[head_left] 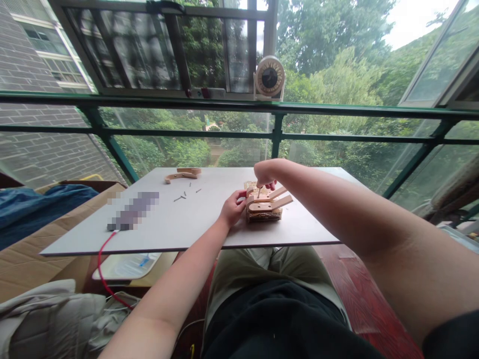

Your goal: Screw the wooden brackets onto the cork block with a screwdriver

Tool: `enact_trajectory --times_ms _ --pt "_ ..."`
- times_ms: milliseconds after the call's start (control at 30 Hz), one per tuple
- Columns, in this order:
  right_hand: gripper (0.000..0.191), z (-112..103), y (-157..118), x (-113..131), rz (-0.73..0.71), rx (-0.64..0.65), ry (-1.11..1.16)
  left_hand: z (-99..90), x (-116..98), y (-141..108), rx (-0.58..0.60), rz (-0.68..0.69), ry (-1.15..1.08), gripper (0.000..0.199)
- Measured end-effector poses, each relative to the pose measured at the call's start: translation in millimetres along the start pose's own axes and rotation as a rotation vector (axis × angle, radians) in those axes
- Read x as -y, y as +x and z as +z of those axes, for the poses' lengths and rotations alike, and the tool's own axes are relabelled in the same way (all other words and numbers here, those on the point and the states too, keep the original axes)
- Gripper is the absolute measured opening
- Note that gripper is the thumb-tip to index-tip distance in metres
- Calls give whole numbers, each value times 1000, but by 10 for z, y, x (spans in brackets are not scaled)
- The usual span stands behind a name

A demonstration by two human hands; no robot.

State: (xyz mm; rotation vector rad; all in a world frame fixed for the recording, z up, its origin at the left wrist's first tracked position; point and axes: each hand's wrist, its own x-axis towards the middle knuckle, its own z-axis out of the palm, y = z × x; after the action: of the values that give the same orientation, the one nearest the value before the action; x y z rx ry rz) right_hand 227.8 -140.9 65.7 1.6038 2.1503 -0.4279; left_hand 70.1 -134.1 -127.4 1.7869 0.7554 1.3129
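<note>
A woven-looking block [264, 216] lies on the white table, with curved wooden pieces [261, 206] across its top. Small dark holes show in the front piece. My left hand [234, 205] is closed on the left side of the block and the ends of the wooden pieces. Above the block is my right hand [266, 175], bent downward with its fingers closed on a thin upright tool [259, 192], whose lower end meets the rear wooden piece. The top of the tool is hidden in the hand.
Several screws [184, 194] and more curved wooden pieces [182, 175] lie on the white table [202, 219]. A pixelated dark object [136, 211] with a red cable [100, 264] is at left. A small round fan [269, 77] stands by the window rail.
</note>
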Motion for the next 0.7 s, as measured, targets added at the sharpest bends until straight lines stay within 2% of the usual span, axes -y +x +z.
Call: enact_trajectory --times_ms 100,367,700 --pt "37 6 -44 51 81 -11 -51 9 6 1 -4 -3 -9 44" --pt "35 -33 -177 168 88 5 -124 5 37 10 -20 -9 -9 46" --pt "37 -11 -3 80 97 15 -116 12 19 8 -15 -2 -18 46"
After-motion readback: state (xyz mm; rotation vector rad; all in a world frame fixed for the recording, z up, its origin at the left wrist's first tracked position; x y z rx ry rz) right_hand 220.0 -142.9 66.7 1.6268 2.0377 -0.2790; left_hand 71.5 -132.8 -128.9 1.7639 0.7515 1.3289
